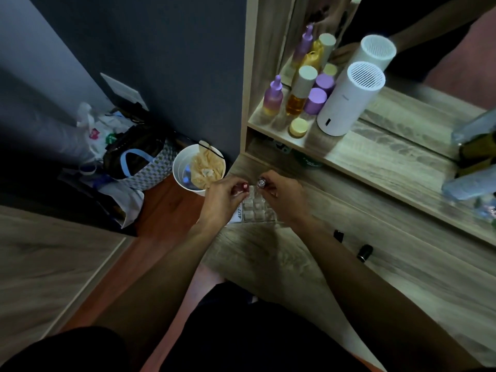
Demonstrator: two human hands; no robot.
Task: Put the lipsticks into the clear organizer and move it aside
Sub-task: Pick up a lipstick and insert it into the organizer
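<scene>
At the far left, on the floor, a patterned bag and a white bin are seen, apart from the task; just right of the bin, above the near-left corner of the wooden surface, the left hand is curled, its fingertips closed on a dark red lipstick whose round labelled end is turned toward the camera; directly below and between both hands the clear organizer is set on the surface, its grid of small cells showing, and no lipstick can be made out in the cells that are visible, though part of the grid is hidden by the hands; to the right, the right hand is likewise pinched on a silver-ended lipstick, held just above the organizer's far edge; the loading step is judged to be in hand, with two tubes poised over the cells; further right, two dark lipsticks are left lying on the surface, well apart from the organizer; on the shelf behind, bottles and a white cylinder are stood clear of the work; for the next move, each held tube would need to be turned upright, lined up over an empty cell and lowered without snagging on the dividers; the two remaining tubes would then need fetching before the organizer is slid aside.
</scene>
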